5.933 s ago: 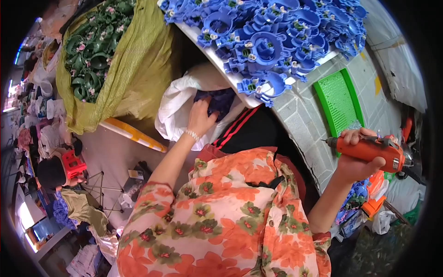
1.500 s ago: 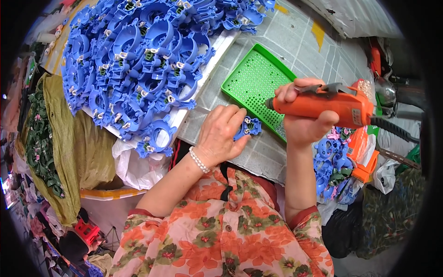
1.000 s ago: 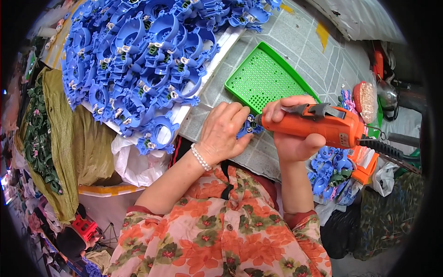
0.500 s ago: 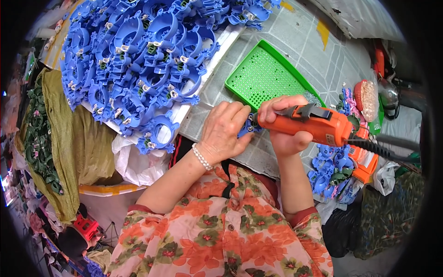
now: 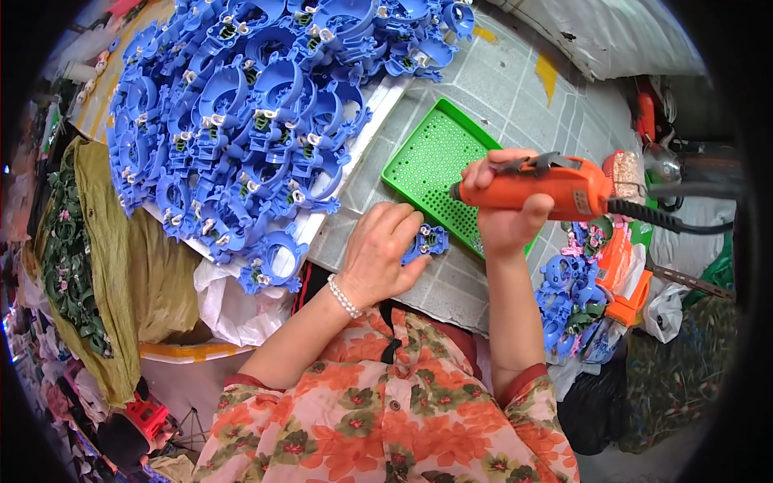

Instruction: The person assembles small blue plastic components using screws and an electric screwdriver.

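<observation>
My right hand (image 5: 506, 224) is wrapped round an orange electric screwdriver (image 5: 551, 191), its dark nose pointing left over the green perforated tray (image 5: 439, 153). A black coiled cord (image 5: 668, 219) runs from its back end to the right. On the grey table my left hand (image 5: 374, 256), with a beaded bracelet at the wrist, closes thumb and fingers on a small blue plastic part (image 5: 429, 240). The part lies just in front of the tray's near edge, partly hidden by the fingers. The screwdriver's tip is apart from it.
Many blue ring-shaped plastic assemblies (image 5: 233, 121) are heaped on a white board (image 5: 378, 109) at the left. More blue parts (image 5: 564, 290) and orange holders (image 5: 628, 294) lie at the right. An olive sack (image 5: 105, 241) hangs far left; a white plastic sack (image 5: 604, 32) is at the back.
My right hand has drawn the screwdriver up and away from the blue part, which now shows more fully. The left hand stays on the part. The whole view has shifted slightly.
</observation>
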Demonstrator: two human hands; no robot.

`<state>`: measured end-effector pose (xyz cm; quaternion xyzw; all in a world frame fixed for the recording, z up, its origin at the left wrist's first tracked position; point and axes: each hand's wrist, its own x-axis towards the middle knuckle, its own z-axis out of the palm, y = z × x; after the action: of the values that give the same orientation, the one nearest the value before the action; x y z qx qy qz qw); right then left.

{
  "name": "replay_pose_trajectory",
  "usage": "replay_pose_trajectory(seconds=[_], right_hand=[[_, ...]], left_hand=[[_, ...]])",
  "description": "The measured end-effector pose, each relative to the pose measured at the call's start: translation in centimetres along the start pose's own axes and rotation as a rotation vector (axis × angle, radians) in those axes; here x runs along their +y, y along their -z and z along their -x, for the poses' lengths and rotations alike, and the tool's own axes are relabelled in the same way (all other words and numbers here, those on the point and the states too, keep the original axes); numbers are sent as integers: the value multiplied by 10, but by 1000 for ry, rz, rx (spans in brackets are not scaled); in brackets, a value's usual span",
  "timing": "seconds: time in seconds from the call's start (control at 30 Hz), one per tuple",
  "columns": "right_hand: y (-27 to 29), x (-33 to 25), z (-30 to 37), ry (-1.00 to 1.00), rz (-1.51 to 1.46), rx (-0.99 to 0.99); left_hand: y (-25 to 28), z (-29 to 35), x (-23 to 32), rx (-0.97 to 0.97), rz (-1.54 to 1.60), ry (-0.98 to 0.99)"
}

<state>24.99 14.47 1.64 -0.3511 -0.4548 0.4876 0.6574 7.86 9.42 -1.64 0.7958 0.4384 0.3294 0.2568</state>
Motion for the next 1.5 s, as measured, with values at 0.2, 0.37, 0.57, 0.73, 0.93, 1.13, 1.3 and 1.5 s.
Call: replay_pose_trajectory(seconds=[0.2,0.37,0.57,0.73,0.93,1.13,1.3,1.5], right_hand=[[1,13,-7,-6,12,17],[1,16,-6,3,20,30],[0,17,-6,-14,22,29],[-1,17,-6,-10,40,23],[1,13,-4,-8,16,27],[0,-6,0,56,17,45],[-2,-21,24,40,-148,-69],[-7,-25,54,3,-160,-182]], left_hand=[[0,-1,-1,-30,-2,17],[1,-1,-2,-45,0,29],[1,-1,-2,-42,-4,22],[1,-1,-2,-37,-5,26],[0,0,-1,-42,-5,33],[-1,2,-2,-19,3,19],[-1,1,-4,-15,-4,19],[-4,1,-4,14,0,-2]])
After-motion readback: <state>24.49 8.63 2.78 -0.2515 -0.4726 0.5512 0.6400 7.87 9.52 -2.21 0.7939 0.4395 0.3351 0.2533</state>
